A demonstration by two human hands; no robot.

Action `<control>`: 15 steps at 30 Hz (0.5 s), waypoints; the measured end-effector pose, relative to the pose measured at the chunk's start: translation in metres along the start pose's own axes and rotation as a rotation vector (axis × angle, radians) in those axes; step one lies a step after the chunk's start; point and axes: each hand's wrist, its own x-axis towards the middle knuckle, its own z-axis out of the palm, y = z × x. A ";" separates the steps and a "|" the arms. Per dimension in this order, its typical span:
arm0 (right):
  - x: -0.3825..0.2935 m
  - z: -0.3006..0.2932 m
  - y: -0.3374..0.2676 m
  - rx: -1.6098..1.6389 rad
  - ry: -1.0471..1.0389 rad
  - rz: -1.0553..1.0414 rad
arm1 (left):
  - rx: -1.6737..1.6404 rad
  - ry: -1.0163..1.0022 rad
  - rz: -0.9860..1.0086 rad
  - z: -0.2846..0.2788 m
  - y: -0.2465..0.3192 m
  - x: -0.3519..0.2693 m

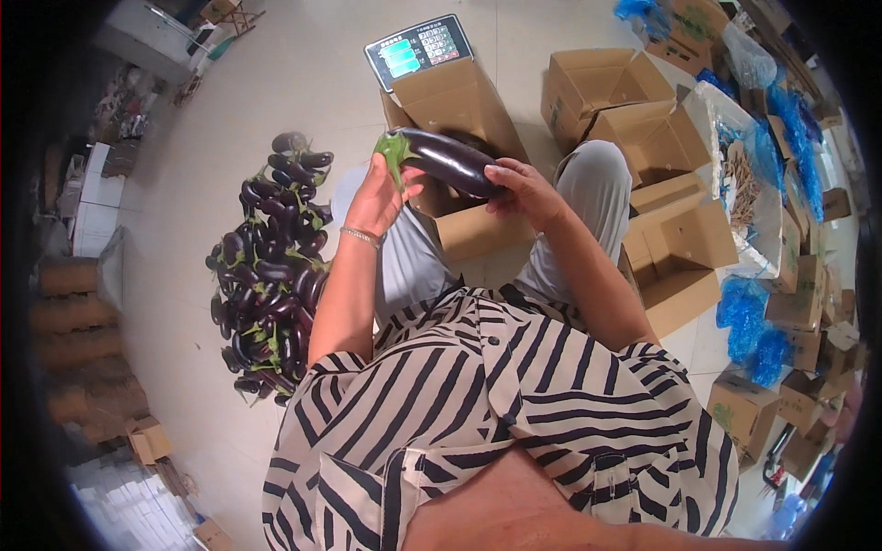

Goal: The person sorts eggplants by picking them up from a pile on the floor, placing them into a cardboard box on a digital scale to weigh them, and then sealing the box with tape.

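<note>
A large, glossy dark purple eggplant [451, 160] is held level between my hands, its green calyx to the left. My left hand [380, 196] supports the stem end, with the green cap between thumb and fingers. Around the blunt end, my right hand [521, 191] has its thumb on top and fingers below. Directly beneath is an open cardboard box [486, 231] between my knees, with dark eggplants partly visible inside. Behind its raised flap stands a digital scale display [418, 49] with lit screens and a keypad. The scale's platform is hidden.
A heap of eggplants [272, 275] lies on the tiled floor at my left. Several open cardboard boxes [672, 258] stand at my right, beside a white foam bin [772, 227] of scraps. Blue plastic bags [747, 324] and more cartons crowd the right edge.
</note>
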 end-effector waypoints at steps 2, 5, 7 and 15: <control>0.002 -0.003 0.003 -0.008 0.004 0.014 | -0.028 0.029 -0.001 0.003 -0.002 0.000; 0.007 -0.010 0.008 0.009 -0.003 0.081 | -0.031 -0.033 0.053 0.021 0.003 0.002; 0.009 -0.009 0.008 0.000 0.028 0.121 | 0.027 -0.003 0.009 0.018 0.002 0.004; 0.012 -0.002 0.016 0.053 -0.055 0.182 | -0.007 0.175 0.100 0.017 -0.011 0.007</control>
